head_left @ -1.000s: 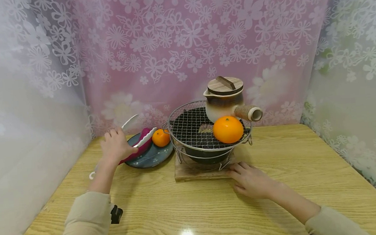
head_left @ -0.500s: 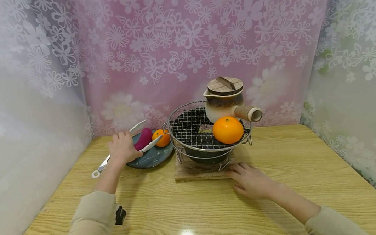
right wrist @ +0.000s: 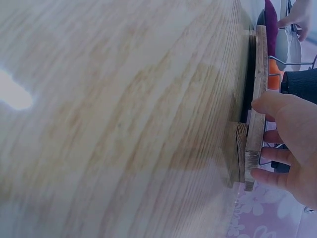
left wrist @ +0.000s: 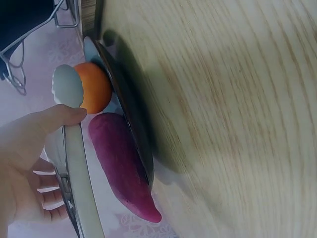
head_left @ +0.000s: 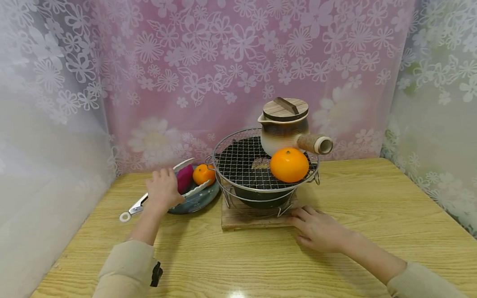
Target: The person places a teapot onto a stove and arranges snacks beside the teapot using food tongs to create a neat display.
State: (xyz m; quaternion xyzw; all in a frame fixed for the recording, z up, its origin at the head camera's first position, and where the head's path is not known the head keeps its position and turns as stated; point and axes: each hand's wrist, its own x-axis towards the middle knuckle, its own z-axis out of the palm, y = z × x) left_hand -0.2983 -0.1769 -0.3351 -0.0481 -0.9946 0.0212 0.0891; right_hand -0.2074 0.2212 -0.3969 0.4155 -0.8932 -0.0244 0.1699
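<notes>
My left hand (head_left: pixel 162 189) holds a pair of metal tongs with pale scalloped tips (left wrist: pixel 68 85), their arms spread apart. The tips stand above a dark blue plate (head_left: pixel 196 201), around a purple sweet potato (left wrist: pixel 119 163) and close to a small orange (head_left: pixel 203 174). A gap shows between the tongs and the sweet potato in the left wrist view. My right hand (head_left: pixel 318 229) grips the front right corner of a wooden board (head_left: pixel 250 221), thumb and fingers on its edges. On this board stands a round grill with a wire mesh (head_left: pixel 243 162).
On the mesh sit a larger orange (head_left: pixel 289 165) and a brown and cream side-handled teapot (head_left: pixel 285 131) with a wooden lid. The grill's rim stands right beside the plate. Floral curtains (head_left: pixel 226 68) enclose the table (head_left: pixel 212 267) at the back and sides.
My left hand has moved right and slightly down with the tongs, bringing their tips from the plate's left side to around the sweet potato and near the small orange. My right hand stays put.
</notes>
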